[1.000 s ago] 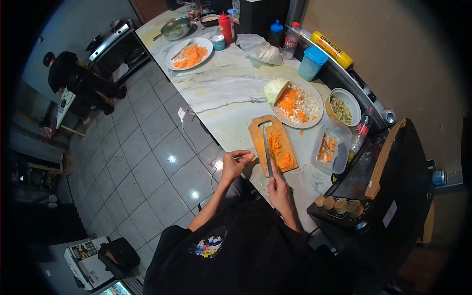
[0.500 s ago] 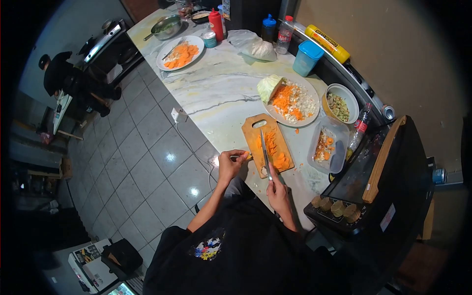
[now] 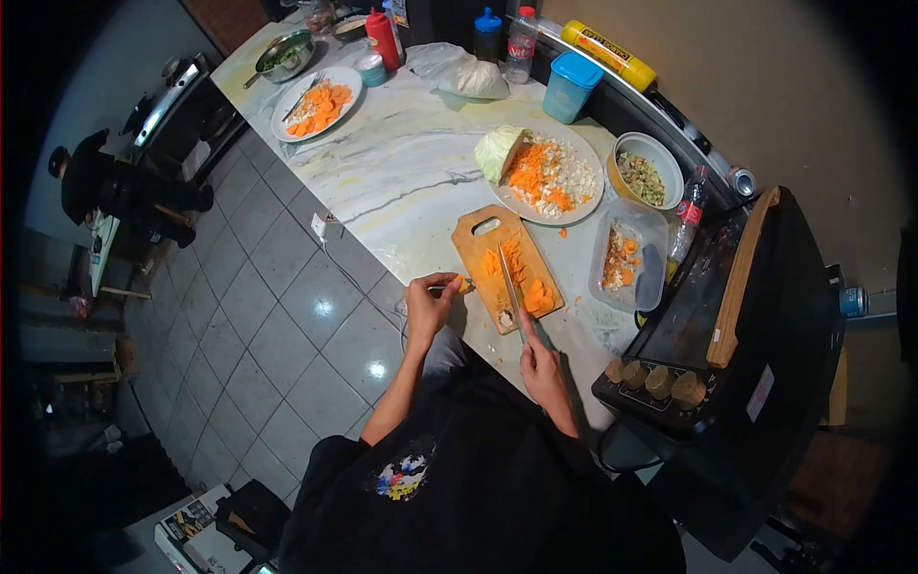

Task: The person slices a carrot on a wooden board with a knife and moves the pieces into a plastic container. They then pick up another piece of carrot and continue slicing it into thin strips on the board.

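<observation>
A wooden cutting board [image 3: 469, 244] with a handle slot lies at the counter's near edge. On it are carrot strips [image 3: 509, 256] toward the middle and carrot slices [image 3: 538, 295] at the right. My right hand [image 3: 541, 368] is closed around the handle of a kitchen knife [image 3: 511, 282], whose blade lies lengthwise over the board beside the carrot. Just left of the board, my left hand [image 3: 430, 304] pinches a small carrot piece [image 3: 466, 285] between thumb and fingers.
Beyond the board stands a plate [image 3: 595, 196] of chopped vegetables with a cabbage piece [image 3: 498, 154]. To the right are a plastic container [image 3: 601, 277], a bowl [image 3: 674, 163] and a black grill [image 3: 660, 344]. Another plate [image 3: 354, 86] holds carrot slices. A person [image 3: 120, 187] stands across the floor.
The view has shifted, so the counter's things sit higher and further left. My left hand with the carrot piece has drawn slightly away from the board. The knife remains over the board.
</observation>
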{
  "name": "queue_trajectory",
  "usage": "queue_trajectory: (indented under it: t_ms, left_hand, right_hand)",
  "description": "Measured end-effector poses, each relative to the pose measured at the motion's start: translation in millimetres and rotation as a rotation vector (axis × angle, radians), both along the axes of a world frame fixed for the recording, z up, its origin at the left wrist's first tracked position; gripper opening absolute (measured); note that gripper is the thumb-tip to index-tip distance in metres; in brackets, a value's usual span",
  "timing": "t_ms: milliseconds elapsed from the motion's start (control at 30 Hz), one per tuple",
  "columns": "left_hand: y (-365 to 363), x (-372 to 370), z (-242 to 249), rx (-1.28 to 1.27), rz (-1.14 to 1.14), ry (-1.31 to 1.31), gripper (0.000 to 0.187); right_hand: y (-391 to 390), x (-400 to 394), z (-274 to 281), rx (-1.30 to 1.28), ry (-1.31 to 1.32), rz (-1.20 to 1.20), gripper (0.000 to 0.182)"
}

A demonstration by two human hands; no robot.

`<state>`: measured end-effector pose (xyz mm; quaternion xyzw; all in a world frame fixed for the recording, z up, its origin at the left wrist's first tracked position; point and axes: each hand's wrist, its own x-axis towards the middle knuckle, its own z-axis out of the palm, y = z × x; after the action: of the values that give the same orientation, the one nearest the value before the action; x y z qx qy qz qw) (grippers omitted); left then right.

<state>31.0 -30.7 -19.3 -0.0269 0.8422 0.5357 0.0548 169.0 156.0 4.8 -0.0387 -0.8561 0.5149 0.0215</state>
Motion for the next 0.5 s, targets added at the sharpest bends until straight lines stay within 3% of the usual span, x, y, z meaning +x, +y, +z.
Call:
queue_trajectory:
  t_ms: [500]
  left_hand:
    - [11.1,-15.5,9.1,0.005,-0.090,0.021,0.020]
  right_hand:
    - [-8.3,-4.0,-4.5,0.008,-0.205,0.118,0.065]
